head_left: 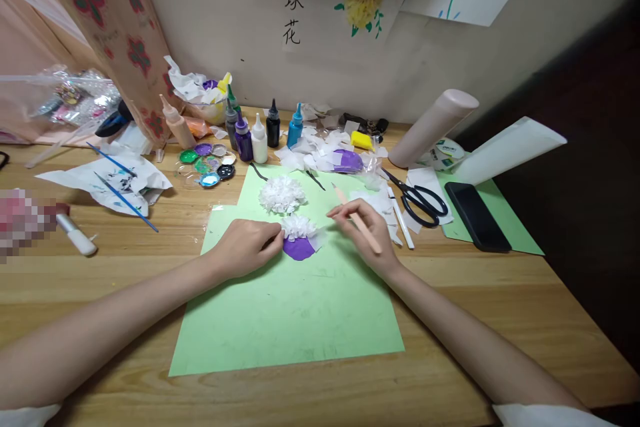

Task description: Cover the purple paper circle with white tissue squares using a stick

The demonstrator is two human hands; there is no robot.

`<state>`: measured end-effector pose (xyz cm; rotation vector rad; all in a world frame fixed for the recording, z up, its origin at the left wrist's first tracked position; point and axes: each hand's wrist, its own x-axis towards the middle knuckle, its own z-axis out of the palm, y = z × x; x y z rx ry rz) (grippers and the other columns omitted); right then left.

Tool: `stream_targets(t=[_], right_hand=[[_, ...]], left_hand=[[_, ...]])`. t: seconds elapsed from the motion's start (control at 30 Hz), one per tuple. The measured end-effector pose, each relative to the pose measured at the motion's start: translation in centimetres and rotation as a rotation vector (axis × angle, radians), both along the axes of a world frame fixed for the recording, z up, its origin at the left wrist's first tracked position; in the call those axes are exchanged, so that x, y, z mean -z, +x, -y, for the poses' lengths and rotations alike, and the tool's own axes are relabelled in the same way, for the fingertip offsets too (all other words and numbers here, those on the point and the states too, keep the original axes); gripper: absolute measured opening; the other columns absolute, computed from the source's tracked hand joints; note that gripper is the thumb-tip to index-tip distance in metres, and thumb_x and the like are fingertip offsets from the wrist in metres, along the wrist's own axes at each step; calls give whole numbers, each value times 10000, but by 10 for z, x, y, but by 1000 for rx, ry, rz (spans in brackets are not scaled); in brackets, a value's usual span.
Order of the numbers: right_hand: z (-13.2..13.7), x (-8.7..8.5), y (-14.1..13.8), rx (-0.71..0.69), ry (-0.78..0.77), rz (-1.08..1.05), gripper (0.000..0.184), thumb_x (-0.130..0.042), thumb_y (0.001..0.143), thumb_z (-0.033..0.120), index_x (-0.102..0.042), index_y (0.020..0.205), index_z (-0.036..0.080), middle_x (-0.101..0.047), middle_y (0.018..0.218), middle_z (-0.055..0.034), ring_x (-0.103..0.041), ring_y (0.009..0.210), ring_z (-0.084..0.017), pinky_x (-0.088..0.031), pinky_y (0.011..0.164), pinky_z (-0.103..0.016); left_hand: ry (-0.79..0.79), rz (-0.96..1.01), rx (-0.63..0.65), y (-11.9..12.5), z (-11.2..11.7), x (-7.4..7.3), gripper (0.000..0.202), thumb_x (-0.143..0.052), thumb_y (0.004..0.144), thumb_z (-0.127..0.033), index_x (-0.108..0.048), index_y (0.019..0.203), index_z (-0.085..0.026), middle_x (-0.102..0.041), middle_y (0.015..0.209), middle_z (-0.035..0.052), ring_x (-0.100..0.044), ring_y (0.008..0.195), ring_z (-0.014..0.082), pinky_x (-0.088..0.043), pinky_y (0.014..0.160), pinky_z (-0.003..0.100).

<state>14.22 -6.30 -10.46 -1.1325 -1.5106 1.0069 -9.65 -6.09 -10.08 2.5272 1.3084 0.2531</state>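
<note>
Right hand (pixel 377 227): you grasp a peach pencil (pixel 370 237), slanted across the fingers, its point toward the upper left. Thumb and fingertips bunch ahead of it; whether they pinch a scrap as well, you cannot tell from here. Left hand (pixel 247 247): your fingers are curled, tips touching the left edge of the petalled disc. Pinched or merely pressed, cannot tell.

The purple disc (pixel 299 251) lies between your two hands, on the upper part of the green sheet (pixel 290 320). Its lower part is bare, smooth, flat and deep violet, with a rounded edge. The upper part is covered by white petals (pixel 299 227), crumpled, standing up in a dense ruffle (rather like a carnation). At its right edge sits a thin, pale scrap, nearly see-through.

Just above, a fuller white pompom (pixel 283 194), ruffled all over, no purple showing. Dark strokes mark the green paper near it.

Farther right: loose white tissue pieces (pixel 380 205), a slim white stick (pixel 401 220), black-handled scissors (pixel 420 201), and a dark phone (pixel 479 217). Behind, toward the wall: upright paint bottles (pixel 243 140). Left of these, round paint pots (pixel 207 165); farther left, blue brushes (pixel 127 203) on crumpled, stained tissue.
</note>
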Motion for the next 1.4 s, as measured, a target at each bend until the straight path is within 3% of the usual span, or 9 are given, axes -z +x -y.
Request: stream_targets(t=[0.1,0.2,0.37,0.7,0.93,1.17,1.4], right_hand=[[6,-4,8,80,77,-80,524,-319,918,467,-482,491,211,-494,461,-10,-479,491,-143,-411,556,-301],[12,-3,10,-29,52,-31,645,-233,935,483,-412,375,218,-349,343,-3,-345,389,-126,-311,451,-296],[17,2,1,-151,35,129,591,-260,954,451,-468,459,205,-439,439,3,-405,449,-118,-345,498,-280],[16,6,-6,-161,98,227,549,-245,969,414,-457,507,204,-458,514,-1,-424,513,-123,-379,572,-279],[11,7,-12,-126,-151,63,551,-264,937,523,-369,494,212,-341,434,35,-366,438,-114,-327,472,-265],[15,13,-6,-42,-17,30,580,-254,941,515,-322,453,209,-330,438,21,-322,432,-111,-270,474,-285],[14,11,-8,-125,-8,79,531,-245,956,470,-352,506,209,-364,503,17,-347,486,-119,-325,516,-279]], left_hand=[[5,5,0,0,0,1,383,-313,909,-314,-500,608,-170,-563,543,6,-436,483,109,-173,515,268],[3,6,4,0,-1,1,378,-315,907,-316,-498,610,-170,-562,545,5,-433,483,108,-173,515,269],[1,8,3,0,0,-1,378,-317,904,-315,-503,609,-170,-554,541,4,-426,478,108,-180,513,272],[2,4,2,0,-1,0,378,-321,906,-321,-506,611,-172,-559,544,7,-441,487,114,-183,518,268],[-12,20,-14,0,-1,0,380,-318,897,-326,-522,615,-174,-537,533,0,-424,480,111,-182,514,270],[-3,0,1,0,-1,0,378,-310,901,-321,-517,623,-172,-549,541,5,-431,489,110,-187,515,264],[-2,-3,-6,0,-1,0,378,-313,905,-325,-509,620,-172,-547,541,1,-422,484,110,-188,518,262]])
